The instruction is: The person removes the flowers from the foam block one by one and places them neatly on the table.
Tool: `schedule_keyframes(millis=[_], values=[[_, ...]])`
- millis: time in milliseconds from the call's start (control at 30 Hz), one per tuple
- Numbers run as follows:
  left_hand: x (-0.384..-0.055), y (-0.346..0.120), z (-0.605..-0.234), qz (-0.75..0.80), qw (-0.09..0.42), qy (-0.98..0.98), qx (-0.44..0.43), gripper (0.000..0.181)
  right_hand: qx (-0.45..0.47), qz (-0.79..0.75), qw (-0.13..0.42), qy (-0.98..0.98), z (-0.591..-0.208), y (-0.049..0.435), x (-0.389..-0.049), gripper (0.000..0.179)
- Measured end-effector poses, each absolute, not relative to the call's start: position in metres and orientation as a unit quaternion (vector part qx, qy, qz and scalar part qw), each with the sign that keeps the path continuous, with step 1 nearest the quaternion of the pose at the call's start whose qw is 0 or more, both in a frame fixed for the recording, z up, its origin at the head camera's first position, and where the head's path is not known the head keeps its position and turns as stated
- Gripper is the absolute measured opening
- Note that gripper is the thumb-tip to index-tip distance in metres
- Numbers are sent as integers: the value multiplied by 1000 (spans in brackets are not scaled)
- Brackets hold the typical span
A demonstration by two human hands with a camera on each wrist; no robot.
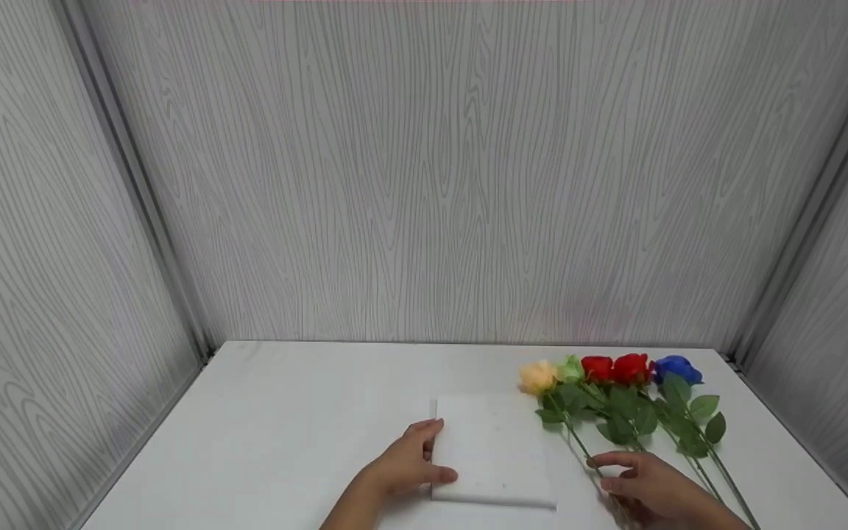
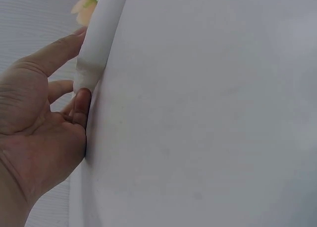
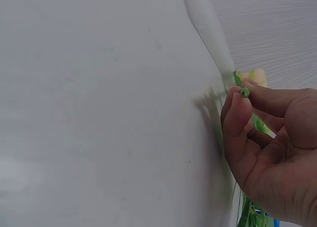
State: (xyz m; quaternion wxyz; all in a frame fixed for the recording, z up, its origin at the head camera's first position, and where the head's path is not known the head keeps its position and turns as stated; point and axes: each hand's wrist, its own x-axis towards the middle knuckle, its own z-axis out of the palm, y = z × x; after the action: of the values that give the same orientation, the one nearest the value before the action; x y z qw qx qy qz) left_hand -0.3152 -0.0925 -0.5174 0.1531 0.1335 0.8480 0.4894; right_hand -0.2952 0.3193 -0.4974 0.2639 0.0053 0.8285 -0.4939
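Note:
A flat white rectangular slab lies on the white table near its front. At the slab's left edge rests my left hand, thumb over the top face and index finger along the side. In the left wrist view, the fingers of that hand touch the slab's edge. My right hand pinches the green stem of a peach rose between thumb and fingers, right of the slab. The cut stem end pokes out by the fingertips in the right wrist view.
Beside the peach rose lie a pale green rose, two red roses and a blue rose, their leafy stems running toward the front right. Grey wood-grain panels enclose the table at the back and sides.

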Motion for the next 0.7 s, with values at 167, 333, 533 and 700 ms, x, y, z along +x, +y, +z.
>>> schedule_keyframes(millis=[167,333,533,700], values=[[-316,-93,-518,479,152,853,137,96,57,-481,248,839,-499,318,-294,49],[-318,-92,-519,486,156,850,129,98,72,-473,241,844,-499,317,-292,47],[-317,-92,-518,494,160,845,128,99,88,-469,230,848,-498,310,-290,48],[-316,-92,-517,489,155,848,136,98,105,-428,197,876,-500,299,-290,43]])
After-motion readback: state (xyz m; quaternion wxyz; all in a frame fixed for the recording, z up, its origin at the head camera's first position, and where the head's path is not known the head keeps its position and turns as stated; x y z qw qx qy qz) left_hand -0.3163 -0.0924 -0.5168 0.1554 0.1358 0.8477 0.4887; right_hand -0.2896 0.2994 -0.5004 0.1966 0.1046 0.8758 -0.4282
